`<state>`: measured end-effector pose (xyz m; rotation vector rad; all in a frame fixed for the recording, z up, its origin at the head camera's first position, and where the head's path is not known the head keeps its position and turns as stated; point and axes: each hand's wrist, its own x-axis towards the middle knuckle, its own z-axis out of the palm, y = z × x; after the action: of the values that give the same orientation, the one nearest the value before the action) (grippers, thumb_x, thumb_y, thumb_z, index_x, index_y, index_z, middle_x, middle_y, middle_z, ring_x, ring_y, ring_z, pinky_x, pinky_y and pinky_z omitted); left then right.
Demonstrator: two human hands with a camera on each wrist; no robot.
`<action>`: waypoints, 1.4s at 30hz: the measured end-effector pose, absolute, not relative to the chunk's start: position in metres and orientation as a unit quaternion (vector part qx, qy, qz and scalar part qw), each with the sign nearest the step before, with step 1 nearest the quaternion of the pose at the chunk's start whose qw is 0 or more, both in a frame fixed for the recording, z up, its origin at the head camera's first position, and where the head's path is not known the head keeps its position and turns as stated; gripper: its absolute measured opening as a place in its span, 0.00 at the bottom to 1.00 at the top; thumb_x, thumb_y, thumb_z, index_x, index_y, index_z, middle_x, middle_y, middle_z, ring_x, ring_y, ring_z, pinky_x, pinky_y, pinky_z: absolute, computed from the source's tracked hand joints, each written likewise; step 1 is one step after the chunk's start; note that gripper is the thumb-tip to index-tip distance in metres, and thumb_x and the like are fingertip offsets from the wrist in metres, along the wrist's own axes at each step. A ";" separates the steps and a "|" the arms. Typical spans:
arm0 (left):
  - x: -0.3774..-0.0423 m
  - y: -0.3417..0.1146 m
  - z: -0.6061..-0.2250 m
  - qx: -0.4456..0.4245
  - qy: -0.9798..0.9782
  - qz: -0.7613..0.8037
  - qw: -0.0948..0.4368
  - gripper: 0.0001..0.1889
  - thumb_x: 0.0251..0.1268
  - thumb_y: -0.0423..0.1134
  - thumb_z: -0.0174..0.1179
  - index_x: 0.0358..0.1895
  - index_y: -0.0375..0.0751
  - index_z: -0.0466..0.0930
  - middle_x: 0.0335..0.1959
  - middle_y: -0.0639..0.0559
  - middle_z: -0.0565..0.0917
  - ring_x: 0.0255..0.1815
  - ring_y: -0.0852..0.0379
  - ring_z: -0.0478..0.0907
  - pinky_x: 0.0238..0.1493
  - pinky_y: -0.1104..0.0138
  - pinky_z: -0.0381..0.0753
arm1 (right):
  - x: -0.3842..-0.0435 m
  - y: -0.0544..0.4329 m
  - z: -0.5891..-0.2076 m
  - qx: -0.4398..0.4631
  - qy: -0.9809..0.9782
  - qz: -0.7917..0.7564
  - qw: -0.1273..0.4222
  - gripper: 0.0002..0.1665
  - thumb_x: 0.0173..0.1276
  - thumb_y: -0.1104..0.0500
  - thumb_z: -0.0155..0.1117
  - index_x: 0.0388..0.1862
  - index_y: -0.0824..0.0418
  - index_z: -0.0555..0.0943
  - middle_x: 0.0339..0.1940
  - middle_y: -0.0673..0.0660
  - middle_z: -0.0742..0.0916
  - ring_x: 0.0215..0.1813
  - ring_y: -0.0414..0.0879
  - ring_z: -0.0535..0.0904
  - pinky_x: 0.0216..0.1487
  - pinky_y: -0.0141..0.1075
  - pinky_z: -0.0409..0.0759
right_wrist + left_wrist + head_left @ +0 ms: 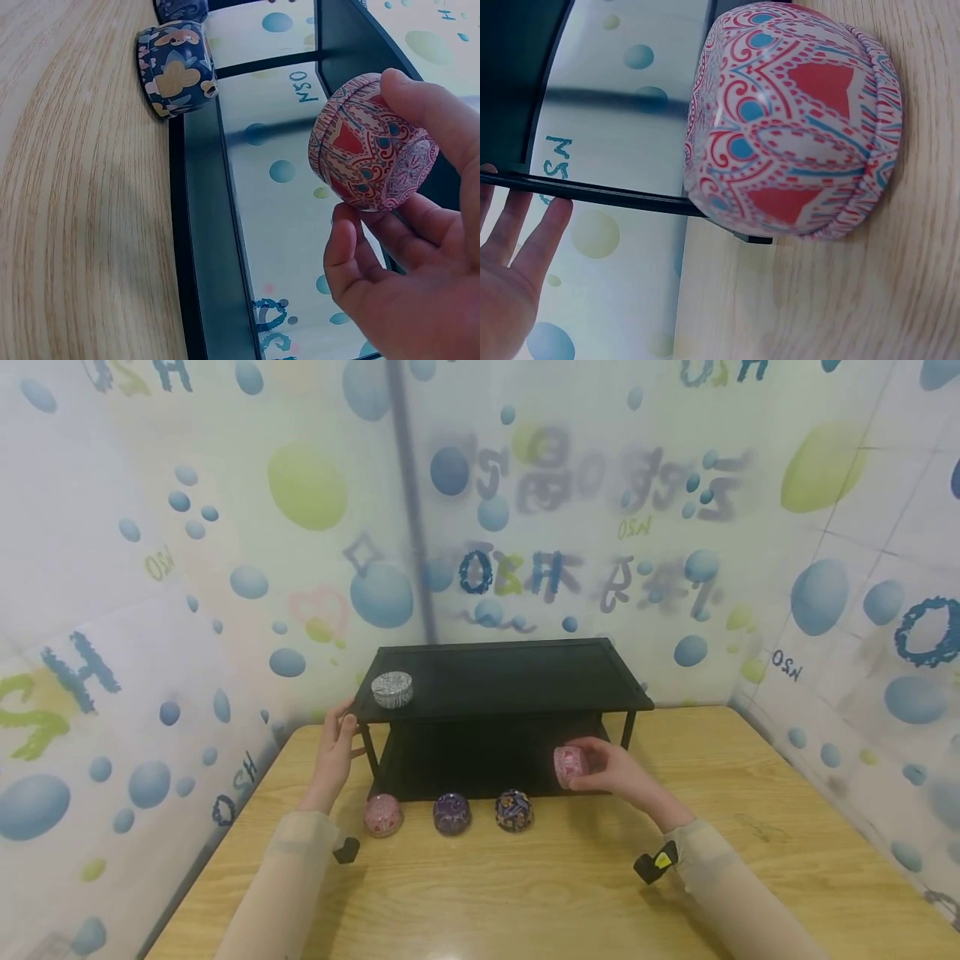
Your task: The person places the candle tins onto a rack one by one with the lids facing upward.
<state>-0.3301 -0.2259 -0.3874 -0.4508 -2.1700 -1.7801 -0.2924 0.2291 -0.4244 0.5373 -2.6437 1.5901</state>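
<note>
My right hand (618,774) pinches a small round tin (570,766) with a red, white and blue pattern between thumb and fingers. It holds the tin tilted, before the right part of a black two-tier rack (517,681). My left hand (334,752) is at the rack's front left corner; in the left wrist view its straight fingers (544,244) touch the thin black post (615,196). A similar red-patterned tin (383,815) sits on the table close by that hand. Right of it stand a purple tin (452,814) and a dark blue floral tin (514,811).
A black-and-white striped tin (392,690) stands on the rack's upper tier at the left. The rack's lower tier (472,760) lies behind the row of tins. Wooden table (480,893) surrounds the rack, and patterned wall sheeting (525,593) rises behind it.
</note>
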 end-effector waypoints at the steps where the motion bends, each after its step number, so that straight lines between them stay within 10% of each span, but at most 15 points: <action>1: -0.330 -0.226 -0.387 -0.156 -0.755 -0.619 0.150 0.24 0.81 0.42 0.38 0.72 0.35 0.51 0.68 0.27 0.56 0.65 0.26 0.60 0.55 0.31 0.67 | -0.293 0.229 -0.425 0.171 -0.843 0.510 0.004 0.39 0.51 0.55 0.80 0.61 0.65 0.74 0.50 0.61 0.82 0.50 0.53 0.77 0.50 0.42 0.79; 42: -0.338 -0.230 -0.395 -0.145 -0.759 -0.619 0.143 0.25 0.81 0.44 0.37 0.73 0.38 0.50 0.71 0.28 0.54 0.66 0.29 0.60 0.56 0.33 0.67 | -0.289 0.229 -0.434 0.155 -0.801 0.578 -0.032 0.41 0.56 0.63 0.75 0.65 0.76 0.66 0.51 0.68 0.81 0.48 0.51 0.80 0.46 0.38 0.82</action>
<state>-0.3384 -0.2301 -0.3951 -0.4189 -2.1891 -1.7848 -0.2890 0.2285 -0.4336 0.4956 -2.5683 1.8525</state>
